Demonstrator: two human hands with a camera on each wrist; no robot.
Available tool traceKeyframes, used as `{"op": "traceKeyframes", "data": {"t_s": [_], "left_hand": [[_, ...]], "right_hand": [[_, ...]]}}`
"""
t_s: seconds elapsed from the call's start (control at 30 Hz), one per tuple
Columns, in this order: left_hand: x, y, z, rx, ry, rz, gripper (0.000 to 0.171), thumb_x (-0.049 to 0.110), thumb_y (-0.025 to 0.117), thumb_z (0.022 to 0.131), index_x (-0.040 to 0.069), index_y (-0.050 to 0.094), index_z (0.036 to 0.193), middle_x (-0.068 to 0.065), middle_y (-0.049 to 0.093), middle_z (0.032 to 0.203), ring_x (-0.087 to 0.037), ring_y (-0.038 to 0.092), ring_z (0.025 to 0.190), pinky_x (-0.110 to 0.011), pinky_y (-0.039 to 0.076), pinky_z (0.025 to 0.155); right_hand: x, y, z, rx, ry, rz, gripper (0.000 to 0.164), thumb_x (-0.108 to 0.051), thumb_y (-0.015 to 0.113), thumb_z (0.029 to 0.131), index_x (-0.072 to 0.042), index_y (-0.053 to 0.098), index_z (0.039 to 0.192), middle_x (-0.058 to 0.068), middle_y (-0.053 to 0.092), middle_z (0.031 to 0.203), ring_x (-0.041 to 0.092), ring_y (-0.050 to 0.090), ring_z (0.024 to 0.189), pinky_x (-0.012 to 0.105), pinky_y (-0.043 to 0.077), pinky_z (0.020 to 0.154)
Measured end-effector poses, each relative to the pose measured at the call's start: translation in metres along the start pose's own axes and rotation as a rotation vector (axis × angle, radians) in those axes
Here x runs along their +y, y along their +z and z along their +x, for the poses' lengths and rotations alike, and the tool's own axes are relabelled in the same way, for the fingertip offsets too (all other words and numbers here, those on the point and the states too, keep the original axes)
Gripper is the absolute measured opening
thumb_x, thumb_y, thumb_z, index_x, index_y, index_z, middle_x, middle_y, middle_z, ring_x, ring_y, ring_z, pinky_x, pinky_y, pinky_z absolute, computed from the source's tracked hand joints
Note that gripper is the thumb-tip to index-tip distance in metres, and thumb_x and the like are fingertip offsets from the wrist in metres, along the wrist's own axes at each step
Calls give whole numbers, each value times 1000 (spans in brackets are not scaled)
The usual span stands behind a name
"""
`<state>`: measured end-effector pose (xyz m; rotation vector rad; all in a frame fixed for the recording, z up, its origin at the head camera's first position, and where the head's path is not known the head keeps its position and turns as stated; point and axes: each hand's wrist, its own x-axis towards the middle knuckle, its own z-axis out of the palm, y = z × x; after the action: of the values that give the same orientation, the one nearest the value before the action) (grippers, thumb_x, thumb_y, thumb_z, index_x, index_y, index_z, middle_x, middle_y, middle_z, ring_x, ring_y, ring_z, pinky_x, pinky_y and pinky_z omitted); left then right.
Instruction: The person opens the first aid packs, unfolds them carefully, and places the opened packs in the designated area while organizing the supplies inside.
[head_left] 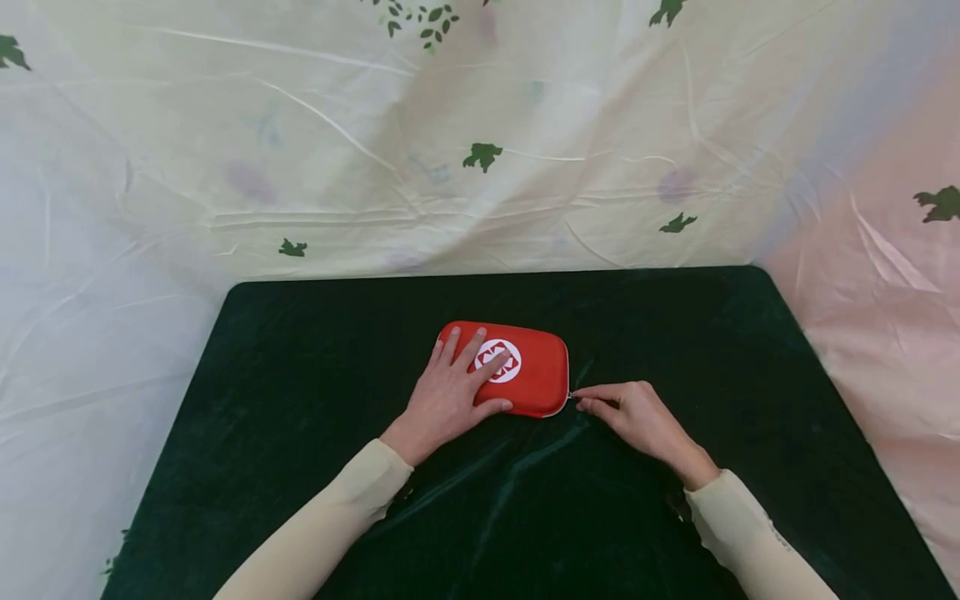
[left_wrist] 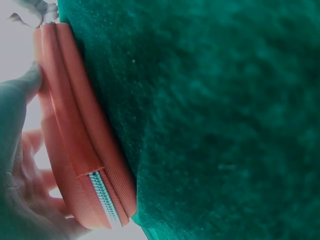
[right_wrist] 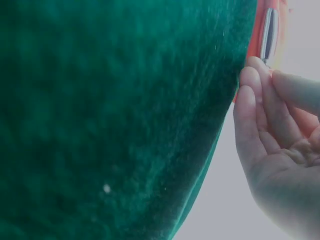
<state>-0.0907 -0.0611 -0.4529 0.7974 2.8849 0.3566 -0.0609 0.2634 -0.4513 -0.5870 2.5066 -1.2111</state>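
A red zippered case [head_left: 536, 367] with a white round emblem lies flat on the dark green cloth. Spread over its left part, my left hand [head_left: 450, 387] rests with straight fingers on the lid, thumb along the near edge. My right hand [head_left: 633, 417] pinches the zipper pull [head_left: 573, 395] at the case's near right corner between thumb and forefinger. Silver zipper teeth [left_wrist: 104, 197] show along the case's side in the left wrist view. In the right wrist view, the pull itself is hidden behind the fingers [right_wrist: 257, 80].
Dark green velvety cloth [head_left: 315, 375] covers the table, with some creases near the front. Pale curtains [head_left: 480, 208] with green leaf prints hang behind and at both sides of the table.
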Motion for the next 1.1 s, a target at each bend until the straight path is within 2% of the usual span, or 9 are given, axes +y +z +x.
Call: {"op": "traceKeyframes", "data": {"t_s": [0.17,0.27,0.57,1.1], "left_hand": [[0,0,0,2,-2,-4,78,68,59,94,37,36,162,-8,20,172,-42,12,155,-56,13,126],[0,1,0,-1,-4,-4,78,68,59,94,36,36,161,-8,20,172,-42,12,155,-56,12,126],[1,1,0,-4,-7,6,78,69,58,94,37,37,161,-9,20,172,-43,12,155,-57,13,125],[1,1,0,0,-5,12,79,69,59,94,37,36,162,-9,20,172,-42,13,155,-56,12,126]], "right_hand": [[-3,6,-5,-6,9,20,27,-14,64,103,-11,72,129,-2,77,103,11,58,58,25,47,55],[-5,9,-7,-5,20,16,27,-14,65,102,-11,72,128,-3,76,102,9,53,55,25,46,53],[-8,14,-9,-16,64,15,28,-15,63,102,-10,72,129,-3,76,102,9,51,53,25,45,52],[-9,16,-12,-47,46,48,30,-16,62,103,-9,70,131,-2,76,105,11,56,58,26,48,56]]}}
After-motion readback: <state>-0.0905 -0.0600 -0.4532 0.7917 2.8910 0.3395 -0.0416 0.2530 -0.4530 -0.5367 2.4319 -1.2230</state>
